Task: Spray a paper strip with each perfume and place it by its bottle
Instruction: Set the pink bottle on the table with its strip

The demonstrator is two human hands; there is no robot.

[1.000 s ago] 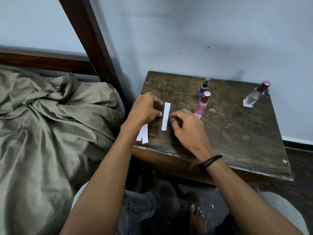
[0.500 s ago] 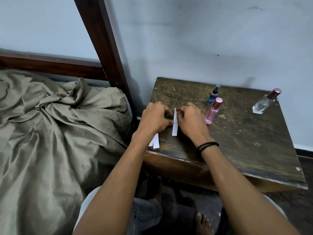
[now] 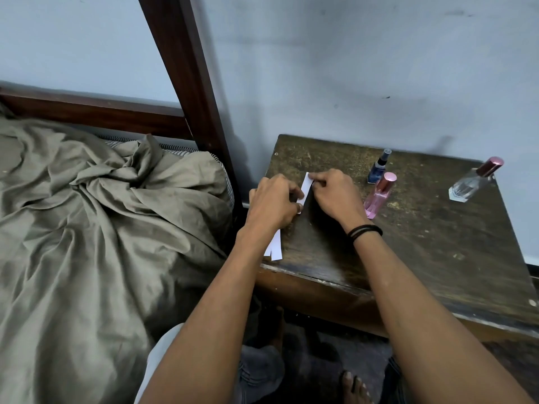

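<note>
Paper strip (image 3: 306, 186) is held between your two hands over the left part of the table (image 3: 423, 258), running from near to far. Your right hand (image 3: 335, 196) pinches its far end with curled fingers. Your left hand (image 3: 274, 205) has its fingers curled in on the near end, the thumb tip against the paper. Whether the strip lies flat on the wood or is lifted off it, you cannot tell from this view.

Spare strips (image 3: 275, 247) poke out from under your left wrist, near the table's front left edge. Just to the right of your right hand stands the pink bottle (image 3: 379, 195), and the blue bottle (image 3: 378, 167) stands just behind it, farther from you. The clear bottle (image 3: 472, 182) with the rose cap stands well apart from them, near the far right corner.

A black band (image 3: 364, 231) circles your right wrist. To the left of the table are a dark bedpost (image 3: 186, 74) and a crumpled olive sheet (image 3: 102, 214).
</note>
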